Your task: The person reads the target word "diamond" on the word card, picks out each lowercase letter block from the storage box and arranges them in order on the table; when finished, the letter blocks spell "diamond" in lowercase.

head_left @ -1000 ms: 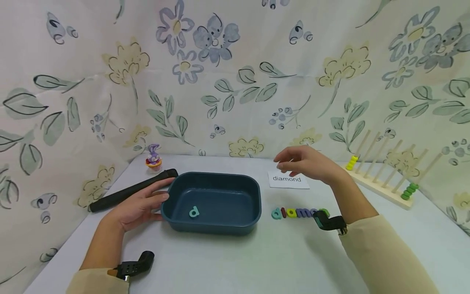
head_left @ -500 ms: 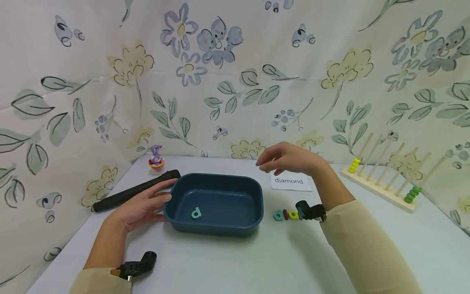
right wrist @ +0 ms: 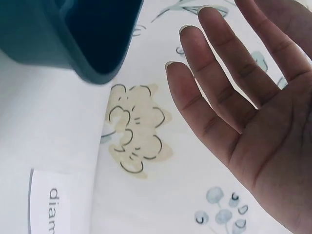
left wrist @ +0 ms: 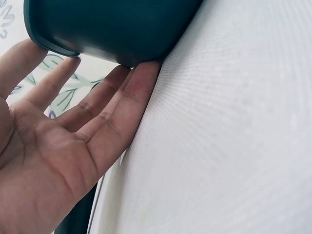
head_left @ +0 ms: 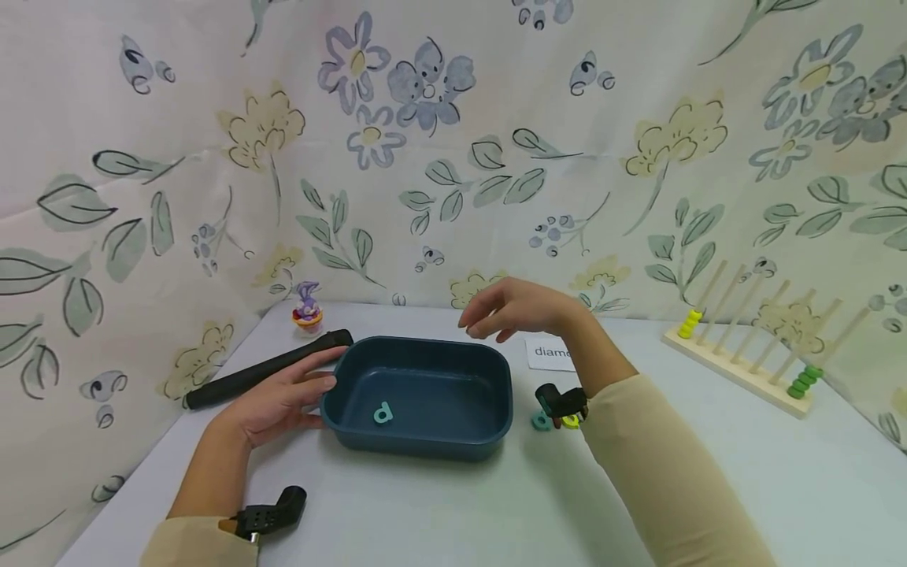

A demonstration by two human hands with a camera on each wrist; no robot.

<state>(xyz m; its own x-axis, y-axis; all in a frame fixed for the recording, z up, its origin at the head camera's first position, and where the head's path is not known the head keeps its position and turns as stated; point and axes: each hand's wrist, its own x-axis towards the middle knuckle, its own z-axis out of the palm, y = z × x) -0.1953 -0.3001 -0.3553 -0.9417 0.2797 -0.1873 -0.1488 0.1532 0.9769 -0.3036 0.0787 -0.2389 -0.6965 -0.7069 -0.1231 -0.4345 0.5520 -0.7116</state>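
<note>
A dark blue rectangular tub [head_left: 418,453] stands on the table with one teal plastic letter [head_left: 383,413] lying inside, left of its middle. My left hand [head_left: 286,394] rests against the tub's left end; in the left wrist view its fairly straight fingers [left wrist: 122,109] touch the wall low down. Above the tub's far right corner hovers my right hand [head_left: 527,307], holding nothing. Its fingers [right wrist: 209,87] look relaxed and spread in the right wrist view. Right of the tub, a teal letter [head_left: 542,421] and a yellow letter [head_left: 570,421] show beside the wrist camera, which hides others.
A white card [head_left: 546,354], partly covered by my right arm, lies behind the letters. A wooden peg rack [head_left: 737,370] with yellow and green beads stands far right. Behind my left hand are a black tube [head_left: 269,370] and a small purple figurine [head_left: 308,307].
My right hand has moved left, from over the card to above the tub's far right corner. Its arm now covers most of the letter row. The left hand stays at the tub.
</note>
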